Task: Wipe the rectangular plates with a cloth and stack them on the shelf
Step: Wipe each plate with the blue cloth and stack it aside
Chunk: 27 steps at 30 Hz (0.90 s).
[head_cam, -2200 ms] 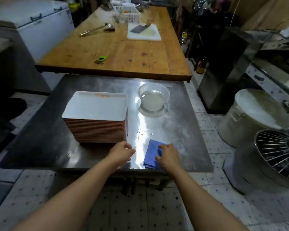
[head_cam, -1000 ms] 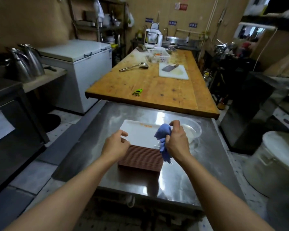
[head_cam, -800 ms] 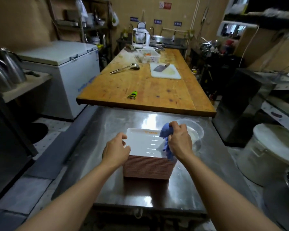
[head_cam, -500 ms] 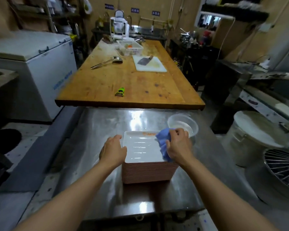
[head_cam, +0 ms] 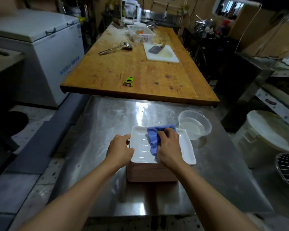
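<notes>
Plates in a tall stack [head_cam: 151, 172] stand on the steel table [head_cam: 107, 124], with white faces and pinkish-brown edges showing down the near side of the pile. The top plate [head_cam: 187, 147] is a white rectangular tray with a shallow raised rim and faint ridges on its floor. The right hand [head_cam: 169, 148] lies on the top plate, its fingers curled over a crumpled blue cloth [head_cam: 154, 137] and pressing it down onto the plate's floor; the cloth spreads from the plate's far rim toward its middle. The left hand [head_cam: 120, 150] grips the left rim of the top plate, thumb on the upper face and fingers wrapped down over the edge of the stack. Just beyond the stack's far right corner sits a clear plastic bowl [head_cam: 194, 125] holding cloudy liquid, apart from the plates. Past the stack, a wooden worktable [head_cam: 140, 75] overhangs the far edge of the steel table. On the wood, a green peeler [head_cam: 128, 81] lies nearest the stack; farther off are a ladle [head_cam: 115, 48], a white cutting board [head_cam: 160, 55] with a cleaver [head_cam: 154, 48] on it, and a white plastic basket [head_cam: 141, 33]. Left of the wooden table stands a white chest freezer [head_cam: 45, 52]. Right of the stack, on the floor, is a large lidded bucket [head_cam: 272, 139].
</notes>
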{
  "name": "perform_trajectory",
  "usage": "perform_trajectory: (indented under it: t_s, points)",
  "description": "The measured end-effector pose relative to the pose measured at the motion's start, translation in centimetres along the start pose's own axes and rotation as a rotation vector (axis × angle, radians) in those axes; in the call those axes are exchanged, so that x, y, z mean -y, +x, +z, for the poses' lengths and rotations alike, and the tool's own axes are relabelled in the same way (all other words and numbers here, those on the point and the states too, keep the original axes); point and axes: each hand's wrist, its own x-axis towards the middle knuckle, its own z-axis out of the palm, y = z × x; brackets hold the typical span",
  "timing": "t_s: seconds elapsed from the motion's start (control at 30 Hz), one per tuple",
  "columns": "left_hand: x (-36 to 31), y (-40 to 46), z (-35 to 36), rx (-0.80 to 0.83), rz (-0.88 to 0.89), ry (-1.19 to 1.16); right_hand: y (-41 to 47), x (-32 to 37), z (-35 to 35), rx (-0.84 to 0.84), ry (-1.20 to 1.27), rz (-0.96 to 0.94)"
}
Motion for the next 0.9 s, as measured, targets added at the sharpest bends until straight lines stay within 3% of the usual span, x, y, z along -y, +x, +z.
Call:
perform_trajectory:
  t_s: [0.27,0.43,0.6,0.73,0.9]
  points:
    - [0.4,0.0,0.0,0.021,-0.007,0.059,2.4,4.4,2.3,0.146,0.108,-0.171]
    - [0.9,-0.3,-0.4,0.089,-0.02,-0.241,1.2,3.9,1.3,0.197,0.282,-0.255]
    - [0.3,-1.0,-0.7,0.139,-0.095,-0.447,-1.8,4.2,-0.5,0.316,0.282,-0.259]
    - [-0.2,-1.3,-0.6,0.12,-0.105,-0.418,-3.8,3.9,-0.5,0.271,0.235,-0.301]
    - [-0.7,-1.4,-0.5,0.037,-0.082,-0.19,-4.9,1.5,-0.9,0.189,0.104,-0.304]
